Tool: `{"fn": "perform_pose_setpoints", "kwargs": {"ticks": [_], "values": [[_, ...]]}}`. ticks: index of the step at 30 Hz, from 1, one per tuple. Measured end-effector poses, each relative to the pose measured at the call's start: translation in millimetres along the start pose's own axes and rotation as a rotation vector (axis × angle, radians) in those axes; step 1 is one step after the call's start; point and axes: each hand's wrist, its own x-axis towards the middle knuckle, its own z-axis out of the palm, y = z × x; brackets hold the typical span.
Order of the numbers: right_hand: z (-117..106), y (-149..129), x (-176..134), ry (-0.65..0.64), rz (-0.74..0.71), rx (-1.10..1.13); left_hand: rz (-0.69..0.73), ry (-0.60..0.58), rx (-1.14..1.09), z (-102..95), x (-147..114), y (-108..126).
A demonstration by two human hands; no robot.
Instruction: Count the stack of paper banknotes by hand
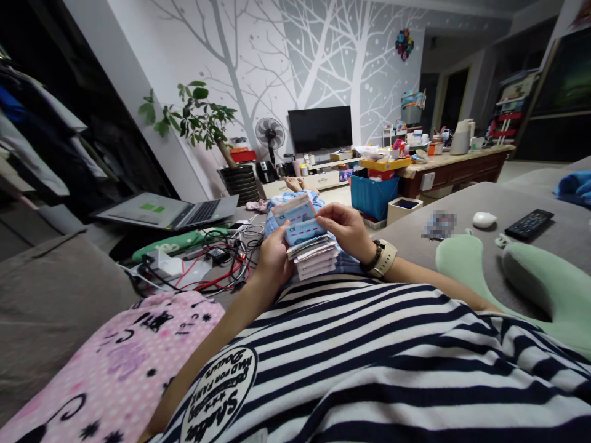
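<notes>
From the head camera you are lying back on a grey sofa (462, 209), and both your hands meet over one stack of cards (314, 255) held above your striped shirt (369, 344). Your left hand (273, 258) cups the stack's left edge, fingers curled under it. Your right hand (347, 229) pinches the top card (300, 223), blue and pink, tilted up off the pile. Its print is too small to read, and the stack looks like a dozen or more cards, though the edges blur. One watch (384, 258) sits on your right wrist. The shirt badge reads partly "MAD FOR FAME". One laptop (170, 212), one remote (529, 223) and one white mouse (484, 219) lie nearby. A blurred patch on the sofa hides something.
</notes>
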Motion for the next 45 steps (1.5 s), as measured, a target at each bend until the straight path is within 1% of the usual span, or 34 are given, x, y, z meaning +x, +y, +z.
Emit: {"fn": "perform_pose_setpoints", "kwargs": {"ticks": [4,16,21,25,27,31,33,38,40,42,45], "values": [[-0.4,-0.9,0.1,-0.018,0.013,-0.008,0.034,-0.027,0.003,-3.7,2.3,-1.7],[0.9,-9.2,-1.4,0.003,0.015,-0.095,0.021,0.005,-0.040,1.9,4.4,-5.0],[0.4,-11.6,-2.1,-0.003,0.006,-0.096,0.021,-0.034,0.007,-2.2,0.5,-4.0],[-0.5,-12.2,-2.8,-0.008,0.030,-0.109,0.012,-0.044,0.019,-4.0,0.4,-3.6],[-0.7,-11.8,-3.3,-0.006,0.035,-0.110,-0.005,-0.012,0.005,-3.6,2.4,-4.6],[0.0,-10.1,-3.6,-0.034,0.045,-0.071,-0.012,0.096,0.002,-2.8,6.3,-7.5],[0.2,-7.8,-3.0,-0.022,0.047,-0.057,0.007,0.111,0.008,-3.5,6.9,-8.1],[-1.6,2.8,0.2,0.117,0.100,-0.102,-0.015,0.064,0.031,-9.9,6.9,-5.6],[-2.7,6.2,1.1,0.143,0.129,-0.121,-0.022,0.045,0.068,-13.1,7.3,-4.5],[-3.6,7.6,1.6,0.129,0.141,-0.136,-0.022,0.029,0.097,-15.2,7.8,-3.9],[-4.3,6.7,2.0,0.073,0.131,-0.159,-0.016,0.017,0.094,-14.2,7.7,-4.1]]}}
